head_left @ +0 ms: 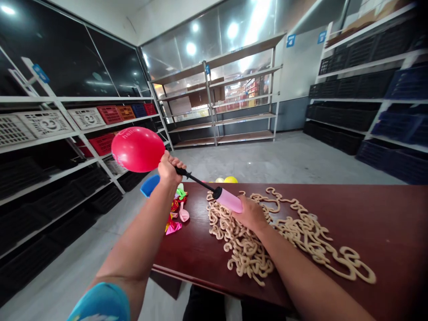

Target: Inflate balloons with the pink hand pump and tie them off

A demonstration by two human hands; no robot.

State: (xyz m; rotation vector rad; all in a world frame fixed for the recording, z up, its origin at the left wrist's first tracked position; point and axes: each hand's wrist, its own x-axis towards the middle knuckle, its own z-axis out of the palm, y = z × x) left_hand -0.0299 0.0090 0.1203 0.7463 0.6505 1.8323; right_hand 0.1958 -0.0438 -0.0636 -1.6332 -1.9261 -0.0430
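Observation:
My left hand (170, 167) is closed around the black end of a hand pump, with an inflated red balloon (137, 149) at its far side. A thin black rod runs from there to the pink pump barrel (229, 200). My right hand (251, 213) is wrapped round the barrel's other end. Beneath it, tangled beige twisted strands (249, 256) lie on the dark red table (194, 249). Uninflated balloons (183, 212) in pink, red and green lie near the table's left edge.
A blue container (150, 185) and yellow balloons (230, 179) show past the table's edges. Shelves with crates (87, 117) stand at the left, more crates (347, 113) at the right, and a metal rack (214, 116) at the back.

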